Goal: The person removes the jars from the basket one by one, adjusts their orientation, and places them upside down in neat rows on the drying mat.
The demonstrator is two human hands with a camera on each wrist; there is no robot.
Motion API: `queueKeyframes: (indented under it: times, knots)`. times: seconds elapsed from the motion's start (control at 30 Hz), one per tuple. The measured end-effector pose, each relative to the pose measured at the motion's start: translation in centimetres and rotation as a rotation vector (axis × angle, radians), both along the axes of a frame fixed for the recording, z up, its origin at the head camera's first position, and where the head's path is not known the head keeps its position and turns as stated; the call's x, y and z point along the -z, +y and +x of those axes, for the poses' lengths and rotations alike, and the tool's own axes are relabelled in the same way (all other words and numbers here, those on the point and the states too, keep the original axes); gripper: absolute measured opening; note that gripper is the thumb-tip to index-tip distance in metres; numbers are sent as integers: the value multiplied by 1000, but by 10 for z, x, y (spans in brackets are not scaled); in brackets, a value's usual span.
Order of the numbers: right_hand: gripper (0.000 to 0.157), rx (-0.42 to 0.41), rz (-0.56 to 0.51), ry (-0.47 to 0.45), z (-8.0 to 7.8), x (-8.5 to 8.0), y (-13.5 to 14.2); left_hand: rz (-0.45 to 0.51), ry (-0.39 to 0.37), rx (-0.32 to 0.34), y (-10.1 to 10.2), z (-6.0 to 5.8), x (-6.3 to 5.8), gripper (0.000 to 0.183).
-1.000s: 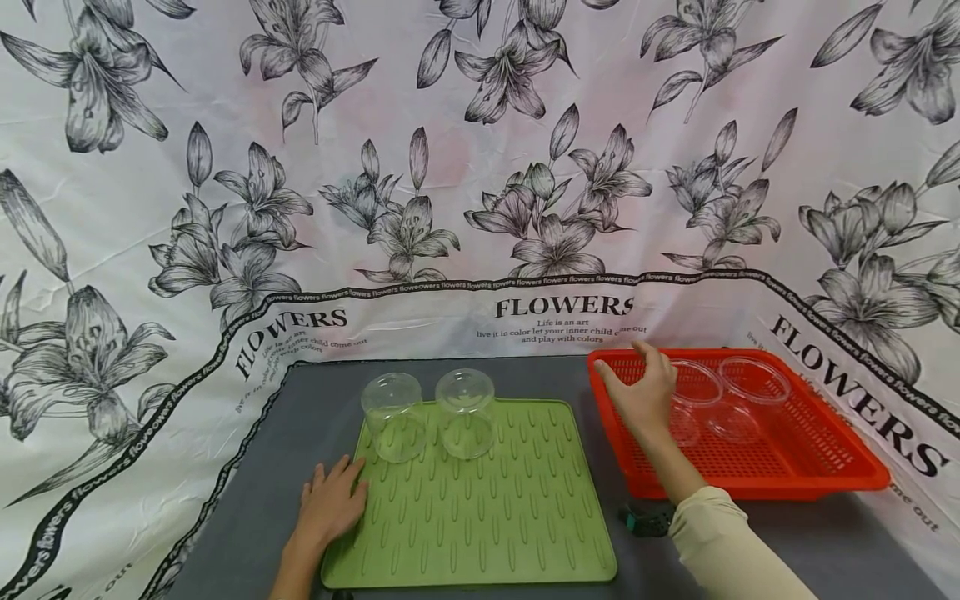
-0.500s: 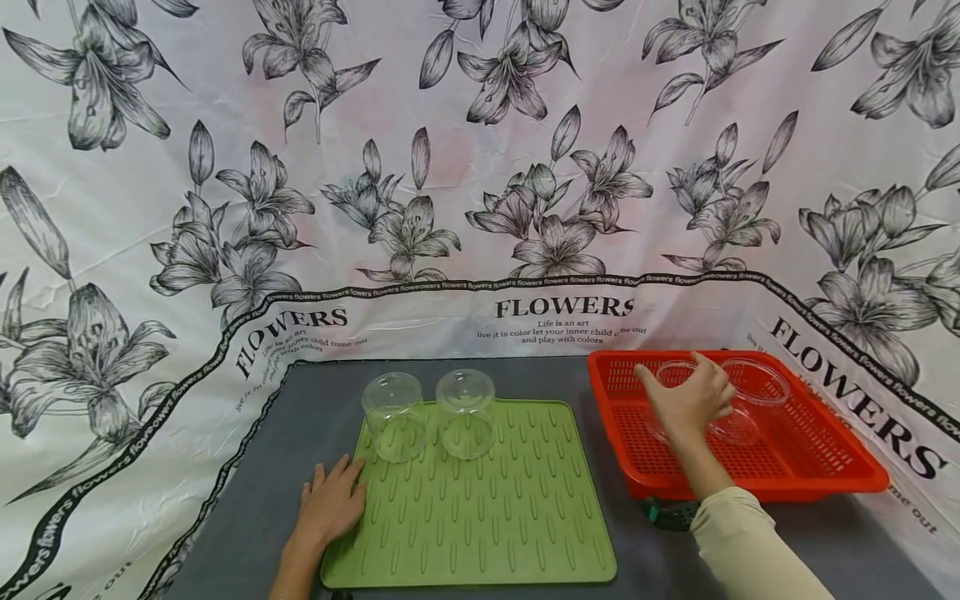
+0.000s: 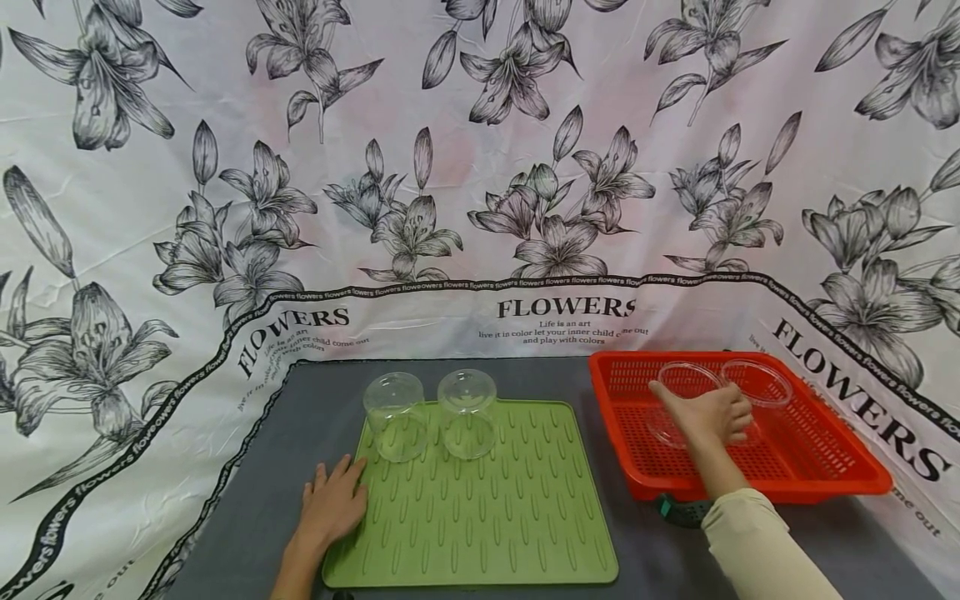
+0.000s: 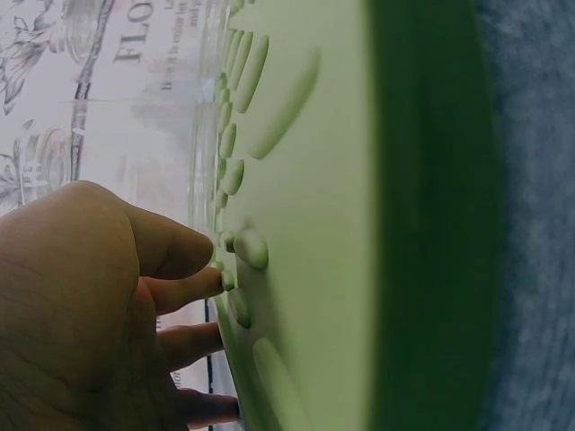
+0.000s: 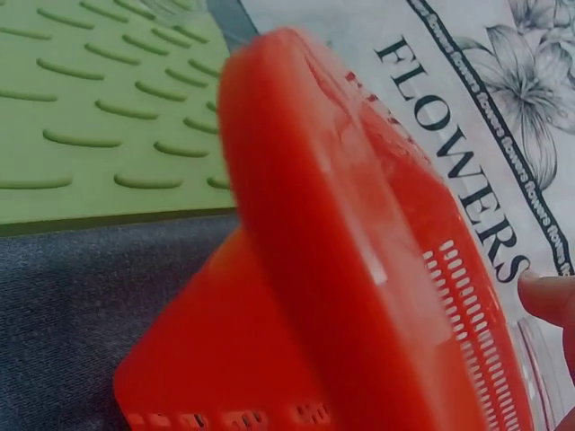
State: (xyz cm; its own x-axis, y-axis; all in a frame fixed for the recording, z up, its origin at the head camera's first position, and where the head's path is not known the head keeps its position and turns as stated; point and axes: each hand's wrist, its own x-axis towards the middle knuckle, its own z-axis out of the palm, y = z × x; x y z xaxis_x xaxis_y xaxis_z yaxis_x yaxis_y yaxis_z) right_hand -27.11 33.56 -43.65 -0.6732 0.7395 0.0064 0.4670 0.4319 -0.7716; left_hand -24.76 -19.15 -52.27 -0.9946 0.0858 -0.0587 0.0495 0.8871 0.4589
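My right hand [image 3: 708,417] is over the red basket [image 3: 813,487], beside the left of two clear cups there. Its thumb is at the left side of that cup [image 3: 686,367] and its fingers are to the right; contact cannot be made out. The second clear cup [image 3: 757,383] stands just right of it, partly hidden by the hand. My left hand [image 3: 333,504] rests at the left edge of the green ridged mat [image 3: 480,533], its fingertips [image 4: 205,283] touching the mat. On the mat's back left stand two more clear cups, a left one [image 3: 396,417] and a right one [image 3: 467,415].
A grey cloth [image 3: 247,500] covers the table. Behind it hangs a white flower-printed curtain [image 3: 420,325]. The basket's raised rim [image 5: 305,180] lies close under the right wrist, where a dark green strap [image 3: 678,510] shows.
The right hand has moved right and lower, from the basket's left rear to the left cup in it. My left hand and the cups on the mat have stayed put.
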Motion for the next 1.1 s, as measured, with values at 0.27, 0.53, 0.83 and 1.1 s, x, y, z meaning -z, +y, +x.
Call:
queueKeyframes:
  times: [0.27,0.53,0.83,1.1]
  knots:
    - [120,-15,-53,-41,-2,5,6,-5,6,-2,0,1,-2,49]
    - [119,-60,-93,-43,-2,9,11,9,-5,1,0,1,-1,50]
    - [121,-91,-86,-22,0,7,9,14,-8,1,-1,1,-1,50]
    - [119,-136,-109,45,0,4,5,39,11,-6,-2,3,2,51]
